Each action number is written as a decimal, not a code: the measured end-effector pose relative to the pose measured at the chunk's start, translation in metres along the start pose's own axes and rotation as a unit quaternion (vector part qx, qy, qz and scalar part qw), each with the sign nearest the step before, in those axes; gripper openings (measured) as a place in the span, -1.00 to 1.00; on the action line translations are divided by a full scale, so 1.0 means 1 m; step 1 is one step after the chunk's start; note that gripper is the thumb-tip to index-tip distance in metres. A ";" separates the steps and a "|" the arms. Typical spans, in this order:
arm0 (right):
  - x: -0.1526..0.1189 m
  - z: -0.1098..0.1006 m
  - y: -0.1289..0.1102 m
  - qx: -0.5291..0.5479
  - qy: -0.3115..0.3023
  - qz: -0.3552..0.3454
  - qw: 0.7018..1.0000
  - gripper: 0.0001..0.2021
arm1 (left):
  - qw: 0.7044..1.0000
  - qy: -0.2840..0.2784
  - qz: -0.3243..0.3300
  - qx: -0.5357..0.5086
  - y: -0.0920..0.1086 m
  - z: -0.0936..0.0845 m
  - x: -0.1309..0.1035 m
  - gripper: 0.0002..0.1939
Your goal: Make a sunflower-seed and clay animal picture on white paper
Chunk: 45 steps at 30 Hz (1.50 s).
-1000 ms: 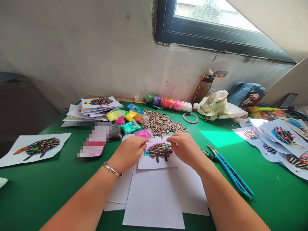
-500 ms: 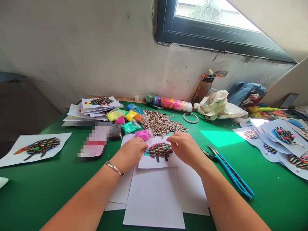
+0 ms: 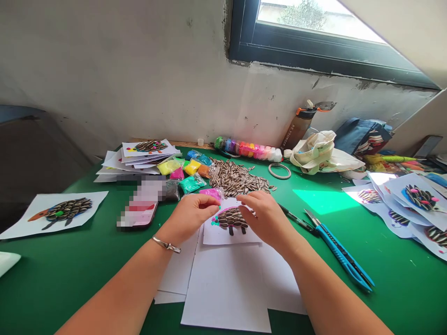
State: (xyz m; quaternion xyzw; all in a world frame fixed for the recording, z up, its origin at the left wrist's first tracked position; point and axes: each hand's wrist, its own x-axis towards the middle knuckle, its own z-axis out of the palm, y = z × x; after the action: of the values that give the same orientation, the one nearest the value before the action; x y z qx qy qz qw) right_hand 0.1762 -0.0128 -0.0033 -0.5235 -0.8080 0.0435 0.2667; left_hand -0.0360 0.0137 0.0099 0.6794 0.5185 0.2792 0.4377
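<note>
A small card [image 3: 220, 237] bears a hedgehog shape covered in striped sunflower seeds [image 3: 232, 217], with dark legs and dots of pink and teal clay by its head. At the card's left edge, my left hand [image 3: 193, 215] has thumb and forefinger pinched together, and a tiny bit of green clay [image 3: 220, 208] shows at their tips. Over the card's right side hovers my right hand [image 3: 263, 216], its thumb and forefinger apart with nothing seen between them; it covers the shape's right end. Blank white sheets [image 3: 226, 284] lie beneath the card.
Behind are a heap of sunflower seeds [image 3: 237, 179], bagged clay [image 3: 192, 183], a tape roll [image 3: 279, 170] and a bottle [image 3: 298, 128]. A blue utility knife [image 3: 344, 256] and pen [image 3: 296, 218] lie right. Finished cards [image 3: 417, 209] and a phone [image 3: 141, 204] flank the sheets.
My left hand has risen slightly from the card, and the green bit now shows at its fingertips. My right hand's thumb and forefinger have spread apart. The view has shifted slightly.
</note>
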 end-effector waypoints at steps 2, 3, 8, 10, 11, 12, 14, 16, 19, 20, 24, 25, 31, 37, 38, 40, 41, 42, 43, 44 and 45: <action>-0.002 0.002 -0.011 0.026 0.025 -0.029 0.999 -0.82 | 0.992 -0.028 -0.041 -0.119 0.005 0.004 -0.003 -0.76; -0.003 0.003 -0.016 0.039 0.032 -0.042 0.998 -0.83 | 0.984 -0.044 -0.052 -0.162 0.006 0.006 -0.005 -0.74; -0.005 0.007 -0.027 0.074 0.056 -0.056 0.994 -0.97 | 0.945 -0.098 -0.092 -0.298 0.008 0.014 -0.009 -0.67; -0.005 0.007 -0.026 0.079 0.069 -0.058 0.993 -0.96 | 0.933 -0.104 -0.108 -0.326 0.007 0.015 -0.009 -0.65; -0.005 0.007 -0.026 0.080 0.074 -0.060 0.992 -0.93 | 0.930 -0.107 -0.112 -0.333 0.007 0.015 -0.009 -0.64; -0.004 0.006 -0.026 0.079 0.076 -0.062 0.992 -0.90 | 0.928 -0.109 -0.112 -0.337 0.007 0.016 -0.009 -0.63; -0.003 0.005 -0.026 0.077 0.080 -0.067 0.992 -0.85 | 0.927 -0.114 -0.112 -0.340 0.006 0.016 -0.009 -0.63; -0.002 0.003 -0.028 0.081 0.083 -0.071 0.991 -0.81 | 0.924 -0.120 -0.113 -0.344 0.006 0.017 -0.009 -0.62; 0.000 0.001 -0.031 0.096 0.084 -0.078 0.989 -0.76 | 0.918 -0.132 -0.118 -0.356 0.006 0.018 -0.010 -0.62; 0.000 0.000 -0.031 0.098 0.084 -0.079 0.988 -0.75 | 0.915 -0.134 -0.121 -0.362 0.006 0.018 -0.010 -0.62; 0.000 0.001 -0.031 0.090 0.085 -0.082 0.989 -0.75 | 0.907 -0.127 -0.128 -0.381 0.007 0.018 -0.011 -0.66; -0.001 0.002 -0.031 0.094 0.085 -0.083 0.988 -0.76 | 0.905 -0.125 -0.129 -0.385 0.008 0.018 -0.011 -0.66; -0.003 0.003 -0.032 0.181 0.073 -0.067 0.978 -0.78 | 0.894 -0.122 -0.131 -0.412 0.010 0.017 -0.010 -0.69; -0.003 -0.001 -0.034 0.245 0.058 -0.040 0.967 -0.75 | 0.886 -0.120 -0.129 -0.430 0.008 0.019 -0.010 -0.70; -0.003 -0.002 -0.035 0.254 0.051 -0.038 0.965 -0.76 | 0.885 -0.121 -0.127 -0.431 0.008 0.019 -0.010 -0.69; -0.003 -0.004 -0.036 0.270 0.035 -0.035 0.961 -0.76 | 0.886 -0.120 -0.125 -0.431 0.008 0.020 -0.010 -0.66; -0.002 -0.004 -0.036 0.276 0.028 -0.035 0.960 -0.76 | 0.886 -0.118 -0.126 -0.431 0.008 0.021 -0.010 -0.64; -0.002 -0.004 -0.036 0.280 0.025 -0.034 0.959 -0.75 | 0.885 -0.116 -0.128 -0.431 0.008 0.021 -0.010 -0.63; -0.002 -0.003 -0.036 0.281 0.028 -0.032 0.959 -0.74 | 0.884 -0.114 -0.130 -0.434 0.009 0.021 -0.010 -0.62; -0.002 -0.002 -0.036 0.282 0.036 -0.029 0.958 -0.74 | 0.883 -0.111 -0.132 -0.437 0.009 0.021 -0.010 -0.62; -0.002 -0.001 -0.036 0.281 0.047 -0.023 0.958 -0.74 | 0.881 -0.108 -0.135 -0.440 0.010 0.021 -0.011 -0.62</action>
State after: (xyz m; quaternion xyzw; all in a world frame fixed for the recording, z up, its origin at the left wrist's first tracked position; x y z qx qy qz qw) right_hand 0.1478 -0.0309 0.0094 -0.4099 -0.7620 0.2381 0.4412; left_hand -0.0171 -0.0037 0.0095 0.3666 0.3786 0.3421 0.7780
